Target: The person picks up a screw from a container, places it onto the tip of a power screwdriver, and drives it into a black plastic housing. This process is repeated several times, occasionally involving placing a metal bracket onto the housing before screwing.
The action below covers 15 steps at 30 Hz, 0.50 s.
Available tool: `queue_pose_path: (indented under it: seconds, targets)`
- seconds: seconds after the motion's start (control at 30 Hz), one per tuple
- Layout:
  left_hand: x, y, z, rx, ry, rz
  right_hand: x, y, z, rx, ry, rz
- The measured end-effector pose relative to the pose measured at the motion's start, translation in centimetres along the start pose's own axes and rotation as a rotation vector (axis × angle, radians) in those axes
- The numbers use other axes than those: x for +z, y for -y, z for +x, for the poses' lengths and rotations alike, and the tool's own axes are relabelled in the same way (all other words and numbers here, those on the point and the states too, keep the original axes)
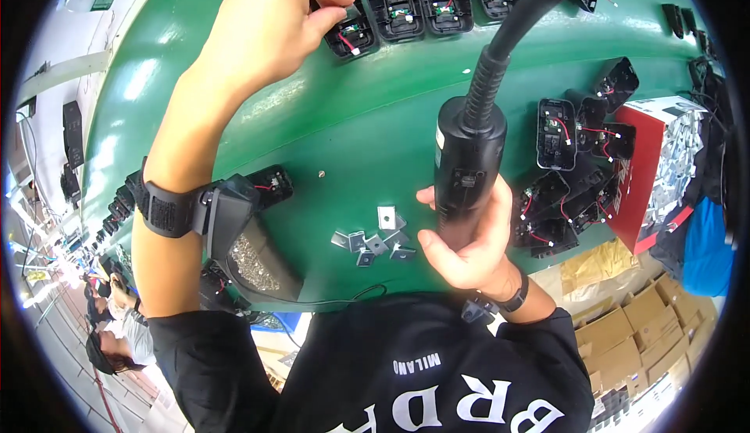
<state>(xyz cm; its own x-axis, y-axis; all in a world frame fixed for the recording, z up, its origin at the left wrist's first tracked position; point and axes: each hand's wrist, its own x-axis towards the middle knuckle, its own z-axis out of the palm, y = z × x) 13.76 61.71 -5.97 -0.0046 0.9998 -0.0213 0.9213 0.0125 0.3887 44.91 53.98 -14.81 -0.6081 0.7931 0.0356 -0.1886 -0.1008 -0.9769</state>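
My left hand [269,31] reaches to the far side of the table, thumb and forefinger pinched on a small metal plate [351,11]. The plate is partly hidden by the fingertips. It is held over an open black plastic housing [353,36] with red wires and a white connector. My right hand [476,238] is wrapped around a black electric screwdriver [470,156], whose thick cable runs up and away; the tool's tip is out of sight. Between my arms lies a small pile of square metal plates [376,243], each with a hole.
More open housings [444,0] stand in a row along the far side, and several are stacked [556,132] at the right. A red box [642,171] full of metal plates is beside them. A container of small screws [258,265] sits near my left elbow. Cardboard boxes [644,324] lie lower right.
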Motion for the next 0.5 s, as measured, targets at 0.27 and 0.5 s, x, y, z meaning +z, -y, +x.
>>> queue_pose_path:
  seconds: [0.27,0.5]
  targets:
    - [1.0,0.8,-0.2,-0.031,-0.035,0.023,0.1,0.3,0.5,-0.012,0.010,0.002]
    - [1.7,1.3,-1.0,0.072,-0.139,0.058,0.2,0.3,0.5,-0.006,0.018,0.008]
